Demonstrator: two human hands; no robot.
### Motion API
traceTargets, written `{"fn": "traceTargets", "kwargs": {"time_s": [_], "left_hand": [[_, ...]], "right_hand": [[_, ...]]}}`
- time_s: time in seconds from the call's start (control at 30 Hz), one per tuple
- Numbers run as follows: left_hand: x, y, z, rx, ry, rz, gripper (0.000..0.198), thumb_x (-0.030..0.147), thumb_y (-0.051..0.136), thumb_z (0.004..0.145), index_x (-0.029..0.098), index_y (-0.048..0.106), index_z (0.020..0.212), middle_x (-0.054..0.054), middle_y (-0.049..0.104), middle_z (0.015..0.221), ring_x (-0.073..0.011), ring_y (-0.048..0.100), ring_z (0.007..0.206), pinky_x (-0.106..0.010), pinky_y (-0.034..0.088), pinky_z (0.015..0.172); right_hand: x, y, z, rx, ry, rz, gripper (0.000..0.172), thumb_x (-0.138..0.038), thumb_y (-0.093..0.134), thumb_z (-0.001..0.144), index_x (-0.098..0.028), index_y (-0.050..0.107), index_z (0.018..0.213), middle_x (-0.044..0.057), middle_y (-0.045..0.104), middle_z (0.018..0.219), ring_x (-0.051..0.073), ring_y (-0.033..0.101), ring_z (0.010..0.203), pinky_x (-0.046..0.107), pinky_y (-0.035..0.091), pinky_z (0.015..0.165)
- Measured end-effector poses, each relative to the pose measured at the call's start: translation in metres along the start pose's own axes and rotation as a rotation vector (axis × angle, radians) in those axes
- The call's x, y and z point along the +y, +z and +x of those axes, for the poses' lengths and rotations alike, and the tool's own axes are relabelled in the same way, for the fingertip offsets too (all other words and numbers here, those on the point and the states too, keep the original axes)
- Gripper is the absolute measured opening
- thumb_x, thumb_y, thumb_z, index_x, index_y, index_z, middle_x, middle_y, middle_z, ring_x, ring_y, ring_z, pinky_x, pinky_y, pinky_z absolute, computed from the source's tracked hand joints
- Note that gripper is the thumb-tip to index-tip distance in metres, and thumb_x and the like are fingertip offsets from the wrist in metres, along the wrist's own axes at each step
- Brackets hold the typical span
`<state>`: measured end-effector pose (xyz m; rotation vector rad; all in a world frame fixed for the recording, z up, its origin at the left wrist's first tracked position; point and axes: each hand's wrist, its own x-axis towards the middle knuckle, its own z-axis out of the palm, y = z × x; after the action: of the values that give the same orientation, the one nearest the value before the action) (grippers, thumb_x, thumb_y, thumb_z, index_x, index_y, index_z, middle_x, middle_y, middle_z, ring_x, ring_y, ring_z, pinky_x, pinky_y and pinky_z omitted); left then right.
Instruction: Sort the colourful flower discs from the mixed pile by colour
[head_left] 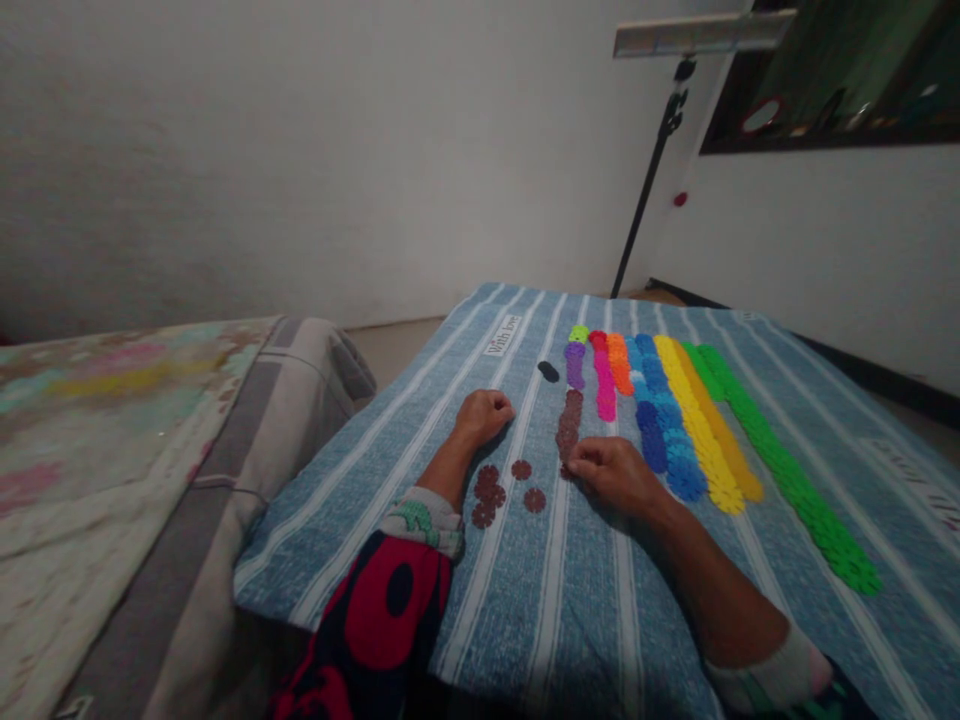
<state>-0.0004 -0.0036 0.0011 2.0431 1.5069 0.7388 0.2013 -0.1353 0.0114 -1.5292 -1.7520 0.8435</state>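
My right hand [611,472] pinches a small brown snowflake disc [566,471] at the near end of a row of overlapping brown discs [569,425]. To the left, my left hand [485,415] rests on the striped cloth with its fingers curled closed; whatever may be inside them is hidden. Nearer to me, between my forearms, lie loose brown discs: a small cluster [487,492], one single disc [521,469] and another [535,500]. A short black piece, apparently overlapping discs [548,372], lies beyond my left hand.
Beyond and right of my right hand run rows of discs: purple [575,365], pink [604,385], orange [619,363], blue [666,420], yellow [701,435] and long green [802,490]. A cloth-covered surface [150,450] stands left, across a gap. Behind the table rises a black stand [646,200].
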Motion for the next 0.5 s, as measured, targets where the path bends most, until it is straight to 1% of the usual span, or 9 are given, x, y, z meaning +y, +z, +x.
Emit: {"fn": "traceTargets", "kwargs": {"time_s": [0.07,0.17,0.37,0.5], "left_hand": [[0.001,0.000,0.000,-0.002,0.000,0.001,0.018,0.026,0.060,0.070,0.015,0.073,0.072,-0.002,0.067,0.061,-0.0160,0.061,0.065,-0.025,0.044,0.063],[0.001,-0.001,0.000,-0.004,-0.001,0.003,0.018,0.025,0.060,0.070,0.015,0.074,0.073,-0.002,0.066,0.060,-0.0165,0.061,0.066,-0.025,0.044,0.064],[0.001,0.000,0.000,-0.002,0.002,0.010,0.019,0.025,0.060,0.070,0.014,0.074,0.073,-0.003,0.067,0.062,-0.0167,0.061,0.066,-0.026,0.044,0.064],[0.000,0.000,0.000,-0.003,0.009,0.013,0.018,0.025,0.059,0.070,0.014,0.074,0.073,-0.003,0.068,0.064,-0.0163,0.061,0.065,-0.026,0.043,0.063]], "right_hand": [[0.001,-0.005,0.001,0.081,0.005,-0.044,0.022,-0.025,0.051,0.078,-0.017,0.070,0.070,0.000,0.063,0.058,0.014,0.057,0.057,0.025,0.039,0.058],[0.001,-0.006,0.003,0.144,0.011,-0.108,0.025,-0.028,0.049,0.079,-0.018,0.072,0.073,0.001,0.068,0.064,0.015,0.060,0.062,0.025,0.041,0.061],[0.003,0.003,0.002,0.153,-0.003,-0.232,0.025,-0.027,0.051,0.080,-0.020,0.075,0.081,0.002,0.075,0.081,0.017,0.066,0.075,0.026,0.044,0.069],[0.006,0.004,0.003,0.181,-0.020,-0.240,0.026,-0.026,0.051,0.081,-0.022,0.076,0.085,0.002,0.076,0.090,0.018,0.068,0.085,0.027,0.045,0.078]]}}
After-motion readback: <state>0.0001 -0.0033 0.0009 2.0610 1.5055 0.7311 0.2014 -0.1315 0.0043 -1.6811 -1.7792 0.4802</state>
